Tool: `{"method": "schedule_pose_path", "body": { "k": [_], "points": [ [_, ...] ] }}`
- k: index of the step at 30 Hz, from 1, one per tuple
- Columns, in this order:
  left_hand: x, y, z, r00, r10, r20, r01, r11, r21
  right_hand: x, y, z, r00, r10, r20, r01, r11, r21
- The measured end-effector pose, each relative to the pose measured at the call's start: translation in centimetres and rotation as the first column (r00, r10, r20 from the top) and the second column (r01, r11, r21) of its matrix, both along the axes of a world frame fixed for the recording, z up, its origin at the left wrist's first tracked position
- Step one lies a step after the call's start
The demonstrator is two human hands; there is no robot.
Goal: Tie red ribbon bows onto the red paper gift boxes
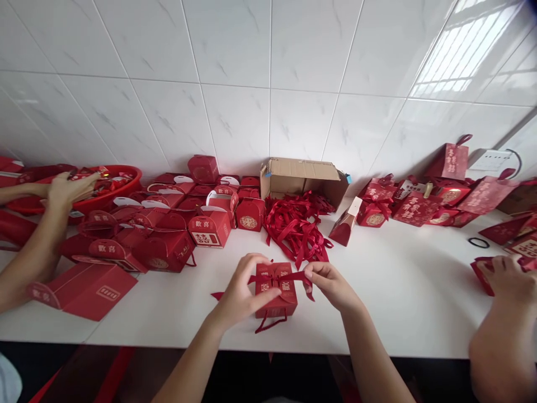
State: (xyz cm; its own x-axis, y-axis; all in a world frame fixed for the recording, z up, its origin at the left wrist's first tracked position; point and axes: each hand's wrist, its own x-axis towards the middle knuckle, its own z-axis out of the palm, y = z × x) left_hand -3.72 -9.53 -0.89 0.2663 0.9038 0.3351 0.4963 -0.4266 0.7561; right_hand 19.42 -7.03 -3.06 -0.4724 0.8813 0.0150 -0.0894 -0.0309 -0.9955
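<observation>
A small red gift box (274,308) with Chinese characters on its top flaps sits on the white table in front of me. A dark red ribbon (298,276) runs across its top through the flaps, and a cord handle hangs at its front. My left hand (243,288) grips the box's left side, thumb across the top and index finger curled near the back edge. The other ribbon end sticks out left beneath that hand. To the right of the box, my right hand (331,282) pinches the ribbon between thumb and fingertips.
Behind the box, red ribbons (297,224) spill from a tipped cardboard carton (302,168). Rows of red boxes (168,235) stand at left, near a red basin (134,178) and a co-worker's hands (71,187). Tied boxes (413,207) and another person's hand (512,277) are at right.
</observation>
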Motion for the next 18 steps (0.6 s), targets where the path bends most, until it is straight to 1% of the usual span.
{"method": "schedule_pose_path", "body": {
  "k": [1,2,3,5,7,9,10,12,13,15,16,18],
  "points": [
    [0.9,-0.1,0.2,0.999,-0.023,-0.03,0.024,0.999,0.034,-0.4,-0.1,0.5,1.0,-0.003,-0.027,0.003,1.0,0.01],
    [1.7,-0.2,0.3,0.998,-0.018,-0.059,0.022,0.997,0.072,-0.8,-0.3,1.1,0.999,-0.006,-0.053,0.007,1.0,0.023],
    [2.4,-0.1,0.3,0.997,0.015,-0.078,-0.006,0.993,0.119,-1.1,-0.5,1.6,0.997,-0.01,-0.073,0.013,0.999,0.036],
    [3.3,0.2,0.2,0.99,0.123,-0.07,-0.105,0.971,0.215,-1.4,-1.0,2.6,0.996,-0.038,-0.083,0.043,0.997,0.06],
    [3.6,0.8,0.2,0.974,0.225,-0.009,-0.213,0.933,0.289,-1.4,-1.3,3.1,0.995,-0.098,-0.028,0.1,0.993,0.066],
    [3.4,1.2,0.2,0.961,0.274,0.046,-0.274,0.905,0.326,-1.2,-1.4,3.1,0.983,-0.163,0.083,0.156,0.984,0.091],
    [3.2,1.3,0.3,0.957,0.283,0.061,-0.286,0.898,0.333,-1.2,-1.4,2.9,0.971,-0.186,0.149,0.168,0.978,0.124],
    [3.1,1.4,0.4,0.958,0.281,0.062,-0.285,0.901,0.327,-1.5,-1.2,2.3,0.942,-0.205,0.265,0.147,0.964,0.222],
    [3.0,1.3,0.5,0.959,0.279,0.056,-0.282,0.908,0.309,-1.9,-1.1,1.9,0.932,-0.205,0.299,0.122,0.954,0.273],
    [3.0,1.1,0.6,0.96,0.277,0.051,-0.281,0.926,0.252,-3.0,-0.9,1.2,0.93,-0.196,0.311,0.08,0.933,0.35],
    [2.9,1.0,0.6,0.962,0.266,0.054,-0.272,0.938,0.216,-3.6,-0.9,0.9,0.933,-0.202,0.298,0.08,0.923,0.377],
    [2.5,0.8,0.6,0.974,0.215,0.076,-0.223,0.966,0.127,-4.7,-0.9,0.4,0.927,-0.265,0.264,0.136,0.897,0.422]
  ]
}}
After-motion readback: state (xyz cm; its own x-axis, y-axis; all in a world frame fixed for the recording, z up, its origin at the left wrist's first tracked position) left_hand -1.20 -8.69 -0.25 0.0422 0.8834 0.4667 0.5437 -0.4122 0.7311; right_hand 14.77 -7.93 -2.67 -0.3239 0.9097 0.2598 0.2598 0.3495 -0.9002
